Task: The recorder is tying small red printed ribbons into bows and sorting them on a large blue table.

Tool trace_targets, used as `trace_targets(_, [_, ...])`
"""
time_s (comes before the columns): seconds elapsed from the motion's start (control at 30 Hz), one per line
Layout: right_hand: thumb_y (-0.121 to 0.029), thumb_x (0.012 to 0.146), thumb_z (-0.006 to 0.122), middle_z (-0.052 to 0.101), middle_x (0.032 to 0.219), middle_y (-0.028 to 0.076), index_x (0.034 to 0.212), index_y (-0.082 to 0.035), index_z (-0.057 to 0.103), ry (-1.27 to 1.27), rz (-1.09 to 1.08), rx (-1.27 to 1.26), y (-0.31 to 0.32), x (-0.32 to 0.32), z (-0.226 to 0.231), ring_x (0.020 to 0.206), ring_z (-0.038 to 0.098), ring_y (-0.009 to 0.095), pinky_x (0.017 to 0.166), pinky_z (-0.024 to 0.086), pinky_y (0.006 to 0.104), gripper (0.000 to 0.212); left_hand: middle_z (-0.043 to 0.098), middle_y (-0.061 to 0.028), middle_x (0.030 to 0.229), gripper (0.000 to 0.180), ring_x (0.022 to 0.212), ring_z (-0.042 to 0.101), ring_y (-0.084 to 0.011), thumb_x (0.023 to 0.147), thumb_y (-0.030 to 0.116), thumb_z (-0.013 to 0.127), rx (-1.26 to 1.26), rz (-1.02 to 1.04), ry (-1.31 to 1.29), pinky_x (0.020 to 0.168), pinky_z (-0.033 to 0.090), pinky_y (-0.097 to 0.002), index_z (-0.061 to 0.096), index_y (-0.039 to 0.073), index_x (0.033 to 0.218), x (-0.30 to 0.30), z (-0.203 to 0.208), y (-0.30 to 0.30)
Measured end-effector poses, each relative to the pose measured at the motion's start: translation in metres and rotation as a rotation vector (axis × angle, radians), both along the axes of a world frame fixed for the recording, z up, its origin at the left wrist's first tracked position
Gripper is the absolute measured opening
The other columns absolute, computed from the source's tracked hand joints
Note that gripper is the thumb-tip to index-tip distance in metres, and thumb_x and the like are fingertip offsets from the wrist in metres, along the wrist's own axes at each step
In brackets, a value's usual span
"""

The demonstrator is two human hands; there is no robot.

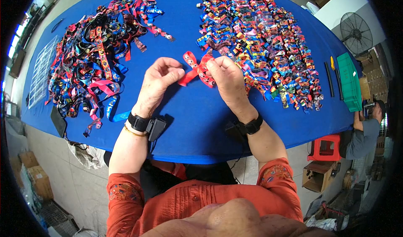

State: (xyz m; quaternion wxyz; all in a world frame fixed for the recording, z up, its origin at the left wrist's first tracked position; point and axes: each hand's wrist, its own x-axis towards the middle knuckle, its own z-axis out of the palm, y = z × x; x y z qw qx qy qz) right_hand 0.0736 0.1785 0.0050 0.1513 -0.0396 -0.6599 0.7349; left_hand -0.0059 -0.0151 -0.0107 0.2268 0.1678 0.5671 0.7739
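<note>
Between my hands, above the blue cloth, is a red printed lanyard strap point(194, 65), looped and crossed over itself. My left hand point(157, 83) is closed in a pinch, its thumb and forefinger at the strap's left side. On the right, my right hand point(228, 81) grips the strap's other side between thumb and curled fingers. The fingertips partly hide where the strap is held. A tangled heap of printed lanyard straps point(100, 52) lies to the left of my left hand. Beyond my right hand, many folded straps point(268, 48) lie in long rows.
A blue cloth point(184, 128) covers the table. A white wire rack point(43, 71) lies at the left edge; at the right are dark rods point(329, 79) and a green crate point(349, 81). Past the table stand a fan point(356, 32), a red stool point(325, 149) and another person point(364, 136).
</note>
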Motion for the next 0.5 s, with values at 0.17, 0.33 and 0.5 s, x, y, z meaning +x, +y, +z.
trace_targets(0.17, [-0.012,0.098,0.061,0.061,0.077,-0.002,0.088,-0.004,0.059,-0.005,0.054,0.016,-0.004,0.004,-0.001,0.068,0.053,0.0,0.057,0.041,0.0183,0.013,0.069,-0.0047,0.099,0.022,0.09,0.064,-0.0097,0.092,0.01,0.071,0.042,-0.032,0.059,0.084,0.051,-0.025,0.065,-0.001,0.111,0.003,0.002,0.002])
trace_targets(0.33, [-0.014,0.101,0.057,0.069,0.086,0.004,0.1,0.0,0.066,0.03,0.135,0.063,-0.01,0.006,0.0,0.079,0.063,0.007,0.071,0.052,0.0225,0.017,0.07,-0.0067,0.102,0.029,0.092,0.065,-0.0117,0.095,0.014,0.068,0.03,-0.189,-0.084,0.085,0.051,-0.0251,0.063,-0.002,0.118,0.012,0.009,0.006])
trace_targets(0.5, [-0.014,0.102,0.054,0.068,0.087,0.004,0.105,0.0,0.065,0.065,0.086,0.083,-0.006,0.009,0.015,0.074,0.061,0.007,0.069,0.051,0.0221,0.018,0.071,-0.0068,0.102,0.028,0.091,0.066,-0.0125,0.097,0.013,0.064,0.045,-0.223,-0.088,0.085,0.053,-0.027,0.063,-0.002,0.12,0.004,-0.001,0.002])
